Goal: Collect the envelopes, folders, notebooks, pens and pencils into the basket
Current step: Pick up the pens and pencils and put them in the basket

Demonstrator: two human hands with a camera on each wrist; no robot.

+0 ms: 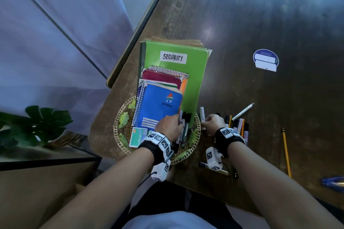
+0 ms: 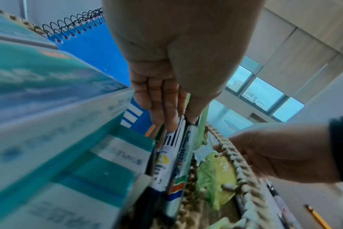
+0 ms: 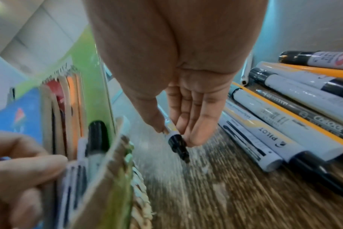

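Observation:
A round woven basket (image 1: 119, 132) holds a green folder marked SECURITY (image 1: 193, 72), a blue spiral notebook (image 1: 160, 109) and other notebooks, all sticking out over its far rim. My left hand (image 1: 179, 126) is inside the basket at its right side and pinches several markers (image 2: 172, 162) between thumb and fingers. Just right of the basket rim (image 3: 139, 186), my right hand (image 3: 176, 134) pinches a white marker with a black cap (image 3: 178, 144) above the table. More markers and pencils (image 1: 238, 126) lie in a pile right of that hand.
A white pen (image 1: 243, 111), a yellow pencil (image 1: 286, 151) and a blue pen (image 1: 333, 182) lie on the wooden table to the right. Another pen (image 1: 204, 164) lies under my right wrist. A teal box (image 1: 138, 136) sits in the basket. A plant (image 1: 37, 124) stands off the table's left edge.

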